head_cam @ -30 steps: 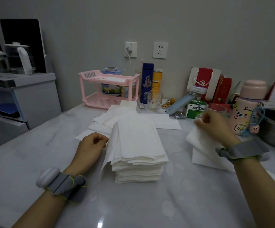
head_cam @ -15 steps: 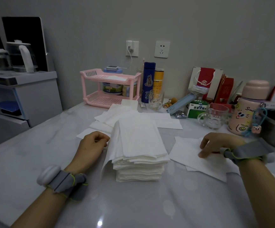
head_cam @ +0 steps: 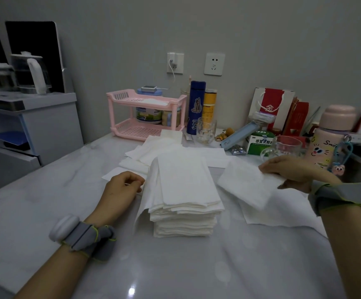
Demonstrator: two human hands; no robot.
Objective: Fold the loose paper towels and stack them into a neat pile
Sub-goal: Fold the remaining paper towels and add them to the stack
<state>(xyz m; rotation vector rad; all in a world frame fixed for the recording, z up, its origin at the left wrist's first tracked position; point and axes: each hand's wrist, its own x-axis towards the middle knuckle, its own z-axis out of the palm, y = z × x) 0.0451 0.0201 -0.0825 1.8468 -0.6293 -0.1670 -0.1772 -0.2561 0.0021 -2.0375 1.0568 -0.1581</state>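
Lifted off the tabletop, where half a second ago it lay pressed flat on a sheet, the right hand [head_cam: 293, 171] now holds a paper towel [head_cam: 246, 182] in the air just right of the pile [head_cam: 183, 203], thumb under and fingers over its right edge in a pinch; the towel slopes down toward the pile without touching it. Nearest the camera, both forearms reach in over the pale marble table [head_cam: 175, 266], each with a grey wrist band [head_cam: 82, 236]. A flat sheet [head_cam: 278, 214] lies on the table below the raised towel. The pile of folded towels stands in the middle, its top sheet draping down the left side. The left hand [head_cam: 121, 190] has not moved: it rests on the table just beside that draped edge with fingers curled in together, fingertips at the paper, though I cannot tell whether they grip it. Behind the pile, loose towels [head_cam: 153, 149] lie overlapping and unfolded. Farther back stand a glass cup [head_cam: 205, 130], a glass mug [head_cam: 287, 147], a green box [head_cam: 259, 142] and a pink bottle [head_cam: 330, 134] to the right. Along the wall are a pink rack [head_cam: 147, 117], a blue flask [head_cam: 197, 106], a yellow tube [head_cam: 209, 104] and a red gift bag [head_cam: 272, 104], with a kettle [head_cam: 31, 74] on the unit at far left.
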